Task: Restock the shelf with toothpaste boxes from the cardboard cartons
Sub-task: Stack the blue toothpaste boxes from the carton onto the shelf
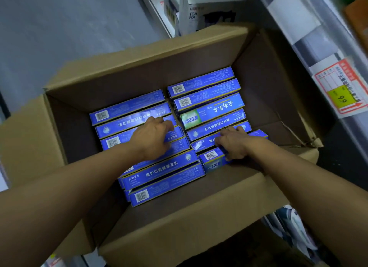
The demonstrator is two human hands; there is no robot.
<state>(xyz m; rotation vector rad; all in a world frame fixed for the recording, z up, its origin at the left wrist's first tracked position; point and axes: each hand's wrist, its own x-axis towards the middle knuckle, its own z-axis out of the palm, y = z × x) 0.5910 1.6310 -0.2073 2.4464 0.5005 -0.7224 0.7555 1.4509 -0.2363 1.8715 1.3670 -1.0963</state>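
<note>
Blue boxes (159, 168) are packed in two rows inside the open carton (139, 71). Boxes at 9 o'clock are gripped by the left hand (153, 139); boxes at 3 o'clock are clasped by the right hand (234, 144).

— What sits in the carton (139, 67)?
— Toothpaste boxes (163, 175) in two rows, side by side.
— And the hands?
— Left hand (153, 139) on the left row, right hand (233, 145) on the right row.
— Around it?
— Shelf edge (310, 53) to the right, with a price tag (342, 89).
</note>
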